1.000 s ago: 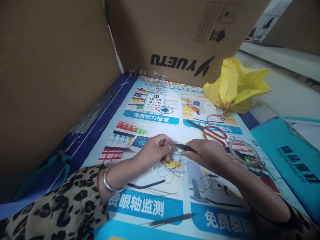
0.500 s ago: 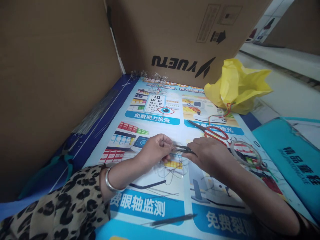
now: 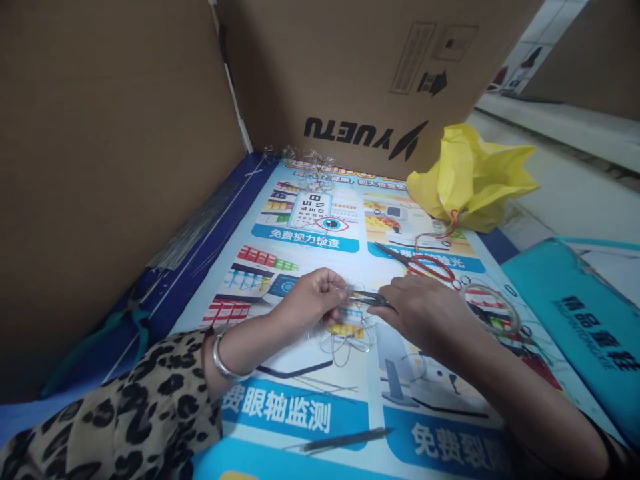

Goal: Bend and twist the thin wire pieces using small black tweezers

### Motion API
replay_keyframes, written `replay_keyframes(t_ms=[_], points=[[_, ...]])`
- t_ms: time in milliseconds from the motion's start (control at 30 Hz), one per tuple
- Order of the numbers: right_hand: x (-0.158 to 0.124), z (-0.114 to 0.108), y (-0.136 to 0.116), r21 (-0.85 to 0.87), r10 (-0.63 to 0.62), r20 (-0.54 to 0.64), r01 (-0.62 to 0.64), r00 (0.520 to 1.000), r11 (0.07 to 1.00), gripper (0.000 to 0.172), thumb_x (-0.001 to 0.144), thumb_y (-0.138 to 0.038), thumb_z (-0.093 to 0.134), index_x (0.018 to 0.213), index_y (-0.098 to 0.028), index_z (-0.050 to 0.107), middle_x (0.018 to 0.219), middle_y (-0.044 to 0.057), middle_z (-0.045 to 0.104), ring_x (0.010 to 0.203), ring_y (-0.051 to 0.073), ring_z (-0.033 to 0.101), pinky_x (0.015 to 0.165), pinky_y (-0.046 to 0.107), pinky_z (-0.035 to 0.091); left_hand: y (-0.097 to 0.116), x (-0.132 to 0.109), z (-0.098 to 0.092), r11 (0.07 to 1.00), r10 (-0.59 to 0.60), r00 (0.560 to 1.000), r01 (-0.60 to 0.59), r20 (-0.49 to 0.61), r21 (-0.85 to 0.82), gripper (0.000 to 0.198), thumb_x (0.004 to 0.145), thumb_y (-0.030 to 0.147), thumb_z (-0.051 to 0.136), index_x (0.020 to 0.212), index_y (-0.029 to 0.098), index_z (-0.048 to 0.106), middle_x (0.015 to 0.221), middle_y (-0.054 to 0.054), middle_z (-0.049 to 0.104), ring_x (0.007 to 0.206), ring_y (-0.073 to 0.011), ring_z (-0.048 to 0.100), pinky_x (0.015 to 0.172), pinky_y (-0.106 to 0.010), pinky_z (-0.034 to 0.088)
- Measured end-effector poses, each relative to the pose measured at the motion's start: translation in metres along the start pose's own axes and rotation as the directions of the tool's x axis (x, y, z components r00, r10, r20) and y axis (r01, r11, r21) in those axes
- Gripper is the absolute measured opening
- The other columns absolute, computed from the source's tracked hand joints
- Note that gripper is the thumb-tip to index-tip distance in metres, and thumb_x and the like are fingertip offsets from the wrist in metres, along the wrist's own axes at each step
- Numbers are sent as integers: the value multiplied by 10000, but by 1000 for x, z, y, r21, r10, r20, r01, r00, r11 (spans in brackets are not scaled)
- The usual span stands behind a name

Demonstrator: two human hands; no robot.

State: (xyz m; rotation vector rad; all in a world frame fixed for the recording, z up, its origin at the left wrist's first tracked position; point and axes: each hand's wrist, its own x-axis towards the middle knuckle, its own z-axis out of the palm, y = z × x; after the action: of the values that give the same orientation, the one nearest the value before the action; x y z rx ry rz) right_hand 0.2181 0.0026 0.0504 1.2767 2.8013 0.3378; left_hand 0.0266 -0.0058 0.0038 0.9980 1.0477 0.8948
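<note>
Over the middle of the printed poster, my left hand pinches a thin wire piece bent into several loops, which hang below the fingers. From the right, my right hand is closed round a pair of pliers. Their dark jaws point left and reach the wire at my left fingertips; whether they grip it I cannot tell. The handles are mostly hidden in my palm. Beyond my right hand lie scissors with red handles. A wire coil and several small rings lie to the right of the hand.
Cardboard walls stand at the left and back. A yellow bag sits at the back right, a teal pouch at the right. Teal-handled pliers and a wire bundle lie left. Dark straight wires lie in front.
The view has shifted slightly. Both hands stay close together at the wire, and the pliers' jaws remain at my left fingertips, with only a slight shift.
</note>
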Motion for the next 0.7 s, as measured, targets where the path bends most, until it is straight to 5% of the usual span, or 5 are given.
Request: replay_keyframes(t_ms=[367,700], points=[[2,-5,-4,-37,33,63,-31,997,999,282,848,-430,470,821,-203,635,784,70,609,774,211,523,619,298,262,4,-2,2,999,3,999,-1,-39,54,117,709,180,594,746,168,483,447,72,457,370,-54,430,399,-186,365],[-6,-1,-7,-88,41,-105,-50,994,995,304,865,-421,448,770,-185,615,661,57,581,660,187,512,574,295,221,6,-2,4,996,-29,998,24,-64,-87,137,678,98,575,750,157,475,501,65,496,406,-47,466,427,-177,357]])
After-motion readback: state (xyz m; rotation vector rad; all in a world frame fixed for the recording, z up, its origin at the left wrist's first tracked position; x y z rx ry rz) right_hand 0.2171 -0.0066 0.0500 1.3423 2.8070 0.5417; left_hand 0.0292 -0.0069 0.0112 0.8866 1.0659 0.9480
